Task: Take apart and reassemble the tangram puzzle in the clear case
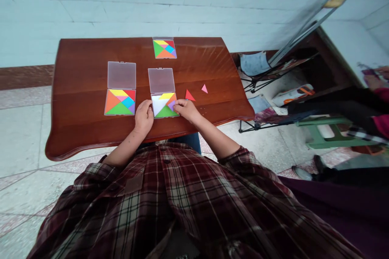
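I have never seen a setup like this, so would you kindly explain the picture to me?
There is no machine here, only a person's bare left hand and right hand. The single picture comes from a camera worn on that person's head, looking forward and down. On the brown table are three open puzzle boxes: the left box and far box look filled, the middle box only partly. A red triangle and pink triangle lie to its right. The left hand is at its left edge; the right fingers seem to pinch a purple piece.
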The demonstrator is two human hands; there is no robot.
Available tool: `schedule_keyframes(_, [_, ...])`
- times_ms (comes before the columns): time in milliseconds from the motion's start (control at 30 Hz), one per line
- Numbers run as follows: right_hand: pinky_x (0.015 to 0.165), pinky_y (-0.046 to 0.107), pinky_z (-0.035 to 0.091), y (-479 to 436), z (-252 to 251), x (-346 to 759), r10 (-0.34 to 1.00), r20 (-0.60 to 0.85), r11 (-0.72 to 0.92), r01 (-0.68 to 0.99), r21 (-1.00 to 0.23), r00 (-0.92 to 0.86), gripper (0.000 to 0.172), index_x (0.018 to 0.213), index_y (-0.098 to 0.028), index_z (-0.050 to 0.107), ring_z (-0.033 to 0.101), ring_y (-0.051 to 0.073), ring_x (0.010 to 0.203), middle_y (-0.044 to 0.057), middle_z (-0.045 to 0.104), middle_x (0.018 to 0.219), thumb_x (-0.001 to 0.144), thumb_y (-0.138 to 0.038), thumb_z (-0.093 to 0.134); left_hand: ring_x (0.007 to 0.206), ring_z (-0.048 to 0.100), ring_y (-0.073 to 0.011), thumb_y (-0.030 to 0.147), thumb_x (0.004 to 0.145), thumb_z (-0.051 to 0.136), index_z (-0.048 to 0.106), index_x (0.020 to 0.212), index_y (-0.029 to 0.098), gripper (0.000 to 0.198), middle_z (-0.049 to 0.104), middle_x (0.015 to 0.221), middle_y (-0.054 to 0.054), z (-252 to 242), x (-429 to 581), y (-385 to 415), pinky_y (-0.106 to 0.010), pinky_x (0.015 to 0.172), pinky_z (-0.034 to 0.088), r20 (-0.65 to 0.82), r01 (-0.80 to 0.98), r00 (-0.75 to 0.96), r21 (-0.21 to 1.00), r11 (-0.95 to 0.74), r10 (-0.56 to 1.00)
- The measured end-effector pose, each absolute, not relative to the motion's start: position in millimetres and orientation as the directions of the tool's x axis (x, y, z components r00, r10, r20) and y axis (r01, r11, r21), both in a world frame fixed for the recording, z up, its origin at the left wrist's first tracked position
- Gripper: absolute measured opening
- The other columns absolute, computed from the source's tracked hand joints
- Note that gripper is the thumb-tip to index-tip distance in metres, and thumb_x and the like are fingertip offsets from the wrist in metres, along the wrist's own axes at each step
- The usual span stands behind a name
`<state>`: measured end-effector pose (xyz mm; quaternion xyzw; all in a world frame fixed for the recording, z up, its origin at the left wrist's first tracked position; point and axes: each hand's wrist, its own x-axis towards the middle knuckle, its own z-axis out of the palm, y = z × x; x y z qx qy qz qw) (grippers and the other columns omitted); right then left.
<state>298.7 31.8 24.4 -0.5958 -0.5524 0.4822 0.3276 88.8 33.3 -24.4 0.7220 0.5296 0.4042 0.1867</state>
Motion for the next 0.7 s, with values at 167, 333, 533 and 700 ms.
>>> schedule_keyframes(167, [0.051, 0.021, 0.033, 45, 37, 266, 0.945, -0.309, -0.259, 0.333, -0.907, -0.105, 0.011, 0.059, -0.018, 0.052, 0.040, 0.007, 0.048, -0.008, 0.042, 0.049, 0.069, -0.020, 0.054, 0.108, 0.059, -0.0206, 0.027, 0.091, 0.042, 0.063, 0.104, 0.019, 0.026, 0.066, 0.113, -0.008, -11, 91, 24, -0.038, 0.099, 0.046, 0.494, 0.600, 0.130, 0.651, -0.465, 0.860])
schedule_keyframes(333, [0.049, 0.020, 0.031, 57, 30, 252, 0.907, -0.395, -0.294, 0.453, -0.842, -0.147, 0.013, 0.057, -0.017, 0.054, 0.041, 0.007, 0.048, -0.005, 0.050, 0.051, 0.070, -0.014, 0.052, 0.105, 0.060, -0.0218, 0.024, 0.089, 0.045, 0.065, 0.106, 0.018, 0.028, 0.068, 0.111, -0.009, -13, 90, 27, -0.038, 0.096, 0.048, 0.451, 0.591, 0.165, 0.667, -0.454, 0.877])
schedule_keyframes(533, [0.055, 0.021, 0.032, 66, 26, 248, 0.931, -0.299, -0.095, 0.653, -0.751, -0.209, 0.016, 0.059, -0.017, 0.053, 0.042, 0.008, 0.055, -0.004, 0.049, 0.057, 0.074, -0.015, 0.051, 0.104, 0.062, -0.0198, 0.013, 0.084, 0.040, 0.066, 0.102, 0.019, 0.033, 0.069, 0.108, -0.007, -23, 87, 33, -0.037, 0.095, 0.049, 0.383, 0.565, 0.093, 0.740, -0.366, 0.919])
schedule_keyframes(700, [0.062, 0.022, 0.033, 66, 41, 255, 0.963, -0.151, 0.084, 0.780, -0.620, -0.223, 0.011, 0.076, -0.017, 0.059, 0.048, 0.010, 0.064, -0.003, 0.055, 0.068, 0.080, -0.016, 0.049, 0.103, 0.062, -0.0200, 0.013, 0.084, 0.040, 0.066, 0.102, 0.018, 0.032, 0.068, 0.107, -0.008, -24, 88, 33, -0.037, 0.096, 0.050, 0.381, 0.555, 0.103, 0.745, -0.371, 0.919])
